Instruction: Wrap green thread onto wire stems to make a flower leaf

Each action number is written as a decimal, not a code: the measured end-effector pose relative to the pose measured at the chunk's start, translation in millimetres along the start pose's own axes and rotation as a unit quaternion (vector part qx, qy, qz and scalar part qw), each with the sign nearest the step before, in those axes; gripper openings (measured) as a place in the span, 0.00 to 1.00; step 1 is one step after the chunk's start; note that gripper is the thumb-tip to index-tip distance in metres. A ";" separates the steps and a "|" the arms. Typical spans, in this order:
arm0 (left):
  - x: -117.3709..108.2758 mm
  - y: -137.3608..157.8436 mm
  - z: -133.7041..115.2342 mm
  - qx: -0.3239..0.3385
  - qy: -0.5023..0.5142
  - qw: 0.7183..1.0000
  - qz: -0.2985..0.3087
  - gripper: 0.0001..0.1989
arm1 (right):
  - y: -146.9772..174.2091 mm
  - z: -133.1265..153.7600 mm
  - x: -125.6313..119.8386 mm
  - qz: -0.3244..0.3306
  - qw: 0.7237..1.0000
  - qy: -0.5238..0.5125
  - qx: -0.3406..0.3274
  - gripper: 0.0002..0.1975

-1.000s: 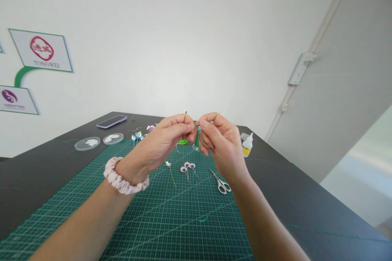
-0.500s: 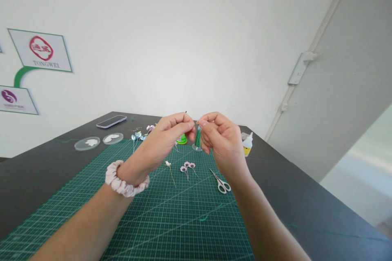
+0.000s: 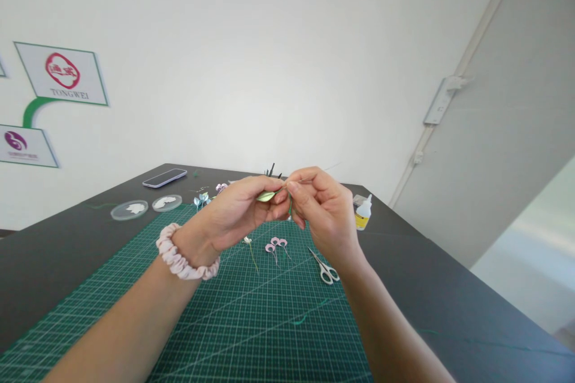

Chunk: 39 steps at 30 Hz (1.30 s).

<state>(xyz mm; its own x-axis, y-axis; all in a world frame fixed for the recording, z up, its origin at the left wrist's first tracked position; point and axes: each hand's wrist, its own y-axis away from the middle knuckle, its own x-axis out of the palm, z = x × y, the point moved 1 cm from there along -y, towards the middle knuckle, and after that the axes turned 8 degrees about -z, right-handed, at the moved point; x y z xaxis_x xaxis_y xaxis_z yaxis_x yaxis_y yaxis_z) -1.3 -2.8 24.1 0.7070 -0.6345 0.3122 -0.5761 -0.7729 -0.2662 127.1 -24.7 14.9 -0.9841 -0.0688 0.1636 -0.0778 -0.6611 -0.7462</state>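
Note:
My left hand (image 3: pixel 251 203), with a pink scrunchie (image 3: pixel 188 257) on its wrist, is closed on a small light-green leaf (image 3: pixel 266 196) that shows between its fingers. Its fingertips meet those of my right hand (image 3: pixel 321 203), which pinches the leaf's thin wire stem (image 3: pixel 330 166); the wire's end sticks out to the upper right. A strand of green thread (image 3: pixel 290 206) hangs from the right fingertips. Below the hands, pink looped petals (image 3: pixel 275 243) and a white bud on a stem (image 3: pixel 248 240) lie on the green cutting mat (image 3: pixel 251 323).
White-handled scissors (image 3: pixel 327 272) lie on the mat at right. A glue bottle (image 3: pixel 363 213) stands behind them. Two clear dishes (image 3: pixel 129 210) with white pieces, a phone (image 3: pixel 165 178) and blue flowers (image 3: pixel 202 199) are at left. Loose green thread (image 3: pixel 309 313) lies near the front.
My left hand has turned, so the green leaf now shows between its fingers. Both hands have come together, and the green spool seen behind them before is now mostly hidden.

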 end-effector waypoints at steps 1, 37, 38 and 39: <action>-0.6 -0.1 0.2 -0.007 0.002 1.000 -0.006 0.19 | 0.3 0.1 -0.4 0.003 1.000 0.003 -0.003 0.03; 3.3 2.4 -2.3 0.163 -0.216 0.958 -0.100 0.11 | -4.4 -6.1 -3.6 -0.014 0.998 -0.016 0.061 0.06; 3.5 2.5 -2.8 0.178 -0.231 0.951 -0.106 0.12 | -4.7 -6.1 -3.6 -0.017 0.998 -0.014 0.062 0.06; 3.6 2.5 -3.2 0.190 -0.246 0.944 -0.111 0.12 | -5.0 -6.0 -3.6 -0.020 0.998 -0.010 0.062 0.06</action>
<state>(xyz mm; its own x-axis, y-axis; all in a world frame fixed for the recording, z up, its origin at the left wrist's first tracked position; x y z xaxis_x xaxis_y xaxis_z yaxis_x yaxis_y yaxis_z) -1.5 -7.1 27.5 0.9515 -0.3052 -0.0378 -0.2694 -0.7678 -0.5813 130.1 -16.7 14.1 -0.9772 -0.0543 0.2054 -0.0956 -0.7509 -0.6534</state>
